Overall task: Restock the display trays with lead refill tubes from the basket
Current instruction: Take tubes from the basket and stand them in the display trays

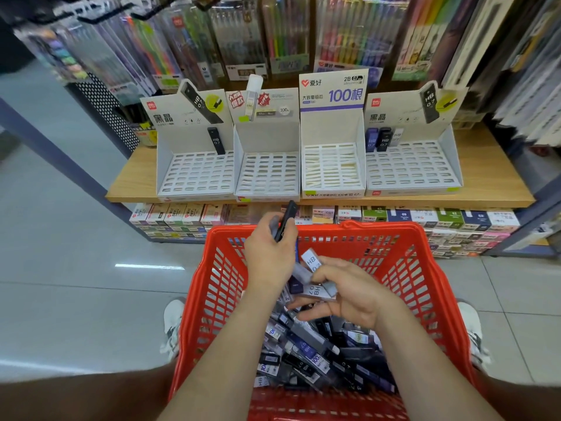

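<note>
A red plastic basket (pixel 425 268) in front of me holds a heap of lead refill tubes (pixel 318 354). My left hand (pixel 267 253) is raised over the basket's far side and grips a black tube (pixel 287 218) that points up. My right hand (pixel 346 290) is over the heap and holds several grey and white tubes (pixel 312 262) marked HB 0.7. Several white slotted display trays stand on the wooden shelf (pixel 133 183): the far-left tray (pixel 197 174) has one black tube (pixel 216 140), the far-right tray (pixel 409 168) has three tubes (pixel 383 139) at its back.
Between those stand two trays with nothing upright in them (pixel 267 174) (pixel 332 168). Packs of pens hang above the shelf. Boxed stationery (pixel 425 218) lines the lower shelf behind the basket. My shoes (pixel 173 323) flank the basket on the tiled floor.
</note>
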`<act>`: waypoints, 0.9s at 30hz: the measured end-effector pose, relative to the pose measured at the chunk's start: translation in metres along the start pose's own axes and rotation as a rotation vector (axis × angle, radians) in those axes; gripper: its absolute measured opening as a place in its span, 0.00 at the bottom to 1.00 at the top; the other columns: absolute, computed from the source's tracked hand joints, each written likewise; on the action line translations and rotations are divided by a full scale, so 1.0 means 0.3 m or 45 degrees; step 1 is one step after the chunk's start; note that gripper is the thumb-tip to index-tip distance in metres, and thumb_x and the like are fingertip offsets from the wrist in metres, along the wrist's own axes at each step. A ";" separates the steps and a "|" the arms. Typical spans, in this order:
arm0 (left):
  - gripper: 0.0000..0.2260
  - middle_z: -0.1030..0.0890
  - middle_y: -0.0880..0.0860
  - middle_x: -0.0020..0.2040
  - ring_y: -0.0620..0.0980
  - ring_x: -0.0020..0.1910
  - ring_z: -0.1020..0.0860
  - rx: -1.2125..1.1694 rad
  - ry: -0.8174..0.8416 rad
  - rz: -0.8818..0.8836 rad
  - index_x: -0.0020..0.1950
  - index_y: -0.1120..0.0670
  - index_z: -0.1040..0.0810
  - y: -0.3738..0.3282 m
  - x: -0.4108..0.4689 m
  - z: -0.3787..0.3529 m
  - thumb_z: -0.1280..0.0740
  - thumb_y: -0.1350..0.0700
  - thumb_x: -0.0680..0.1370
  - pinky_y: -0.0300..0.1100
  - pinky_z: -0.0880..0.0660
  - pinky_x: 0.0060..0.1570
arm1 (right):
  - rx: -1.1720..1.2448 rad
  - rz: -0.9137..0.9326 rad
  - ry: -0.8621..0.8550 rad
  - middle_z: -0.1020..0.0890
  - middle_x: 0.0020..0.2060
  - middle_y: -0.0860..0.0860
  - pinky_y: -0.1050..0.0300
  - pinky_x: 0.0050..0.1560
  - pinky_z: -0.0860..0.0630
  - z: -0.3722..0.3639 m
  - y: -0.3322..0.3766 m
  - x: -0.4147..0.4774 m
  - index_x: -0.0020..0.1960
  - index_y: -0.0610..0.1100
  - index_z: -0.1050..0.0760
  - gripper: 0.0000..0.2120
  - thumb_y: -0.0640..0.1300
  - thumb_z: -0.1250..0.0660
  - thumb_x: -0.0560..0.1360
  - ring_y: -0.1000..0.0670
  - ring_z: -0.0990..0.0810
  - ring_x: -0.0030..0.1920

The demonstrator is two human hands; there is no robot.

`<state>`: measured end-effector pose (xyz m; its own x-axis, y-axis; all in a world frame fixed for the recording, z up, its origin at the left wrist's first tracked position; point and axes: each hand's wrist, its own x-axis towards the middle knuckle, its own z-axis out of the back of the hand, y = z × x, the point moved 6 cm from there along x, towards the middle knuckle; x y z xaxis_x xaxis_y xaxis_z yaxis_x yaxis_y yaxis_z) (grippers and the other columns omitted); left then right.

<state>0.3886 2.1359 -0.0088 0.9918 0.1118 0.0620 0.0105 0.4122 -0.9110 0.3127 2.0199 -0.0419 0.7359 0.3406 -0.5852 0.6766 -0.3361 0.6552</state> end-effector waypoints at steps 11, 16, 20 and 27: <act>0.05 0.22 0.55 0.39 0.50 0.39 0.24 -0.239 0.288 0.078 0.45 0.53 0.22 -0.002 -0.023 -0.082 0.35 0.54 0.79 0.46 0.27 0.45 | 0.148 0.087 0.189 0.20 0.48 0.37 0.45 0.44 0.18 -0.036 -0.032 0.031 0.61 0.36 0.27 0.19 0.43 0.33 0.74 0.41 0.16 0.47; 0.12 0.29 0.55 0.38 0.52 0.37 0.31 -0.471 0.393 0.287 0.44 0.63 0.28 -0.006 -0.034 -0.108 0.35 0.54 0.79 0.47 0.33 0.40 | -0.011 0.092 0.135 0.19 0.38 0.43 0.53 0.36 0.19 -0.034 0.002 0.022 0.52 0.41 0.26 0.08 0.31 0.36 0.77 0.46 0.19 0.36; 0.10 0.26 0.53 0.34 0.50 0.33 0.27 -0.650 0.397 0.492 0.37 0.52 0.23 0.006 -0.050 -0.120 0.34 0.58 0.79 0.42 0.30 0.36 | -0.310 0.090 -0.015 0.22 0.36 0.44 0.56 0.33 0.21 -0.021 0.026 0.036 0.51 0.41 0.28 0.08 0.30 0.36 0.77 0.48 0.22 0.32; 0.08 0.19 0.51 0.36 0.47 0.31 0.22 -0.758 0.333 0.587 0.39 0.53 0.22 0.038 -0.032 -0.091 0.33 0.59 0.78 0.40 0.26 0.32 | -0.103 0.164 -0.195 0.21 0.33 0.47 0.61 0.26 0.26 0.051 0.021 0.034 0.50 0.41 0.26 0.04 0.34 0.33 0.77 0.50 0.23 0.32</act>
<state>0.3825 2.1149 -0.0308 0.9099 -0.0931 -0.4043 -0.4148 -0.1848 -0.8910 0.3248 2.0077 -0.0510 0.8156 0.1599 -0.5561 0.5771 -0.2945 0.7617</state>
